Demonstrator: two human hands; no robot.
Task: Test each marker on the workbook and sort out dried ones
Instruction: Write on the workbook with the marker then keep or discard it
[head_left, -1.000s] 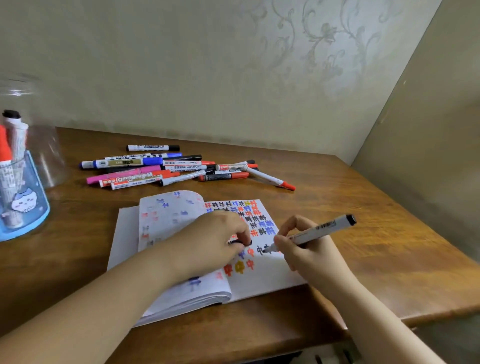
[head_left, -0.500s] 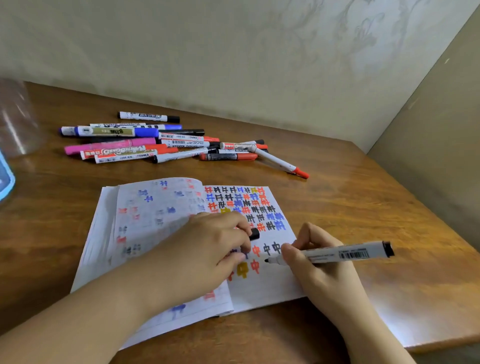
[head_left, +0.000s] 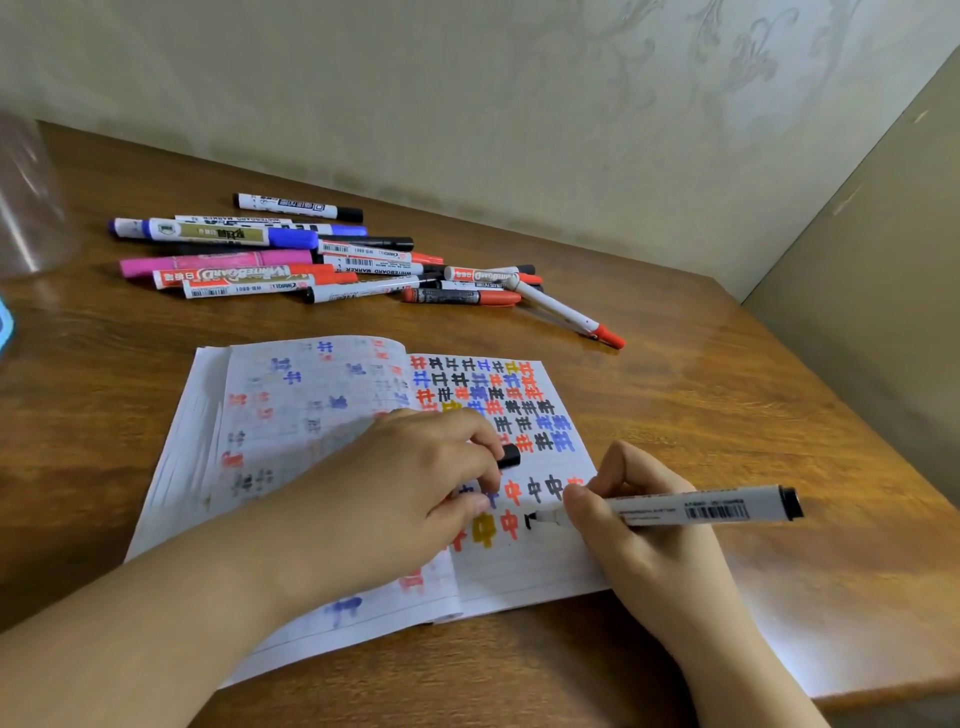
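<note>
An open workbook (head_left: 524, 577) lies on the wooden table, its right page full of coloured test characters. My right hand (head_left: 654, 551) grips a white marker with a black end (head_left: 691, 512); its tip touches the page beside a fresh black stroke. My left hand (head_left: 395, 499) rests on the book's fold and holds the black cap (head_left: 510, 457) in its fingers. A pile of several markers (head_left: 291, 260) in black, blue, pink and red lies behind the book.
A clear plastic container (head_left: 31, 208) stands at the far left, with a blue edge (head_left: 6, 325) just below it. The wall runs close behind the markers. The table's right edge (head_left: 883, 436) and front edge are near my right hand.
The view has tilted down and moved closer. My right hand has lowered the marker flatter, brought its tip down to the lower row and drawn a black stroke. My left hand has stayed on the book.
</note>
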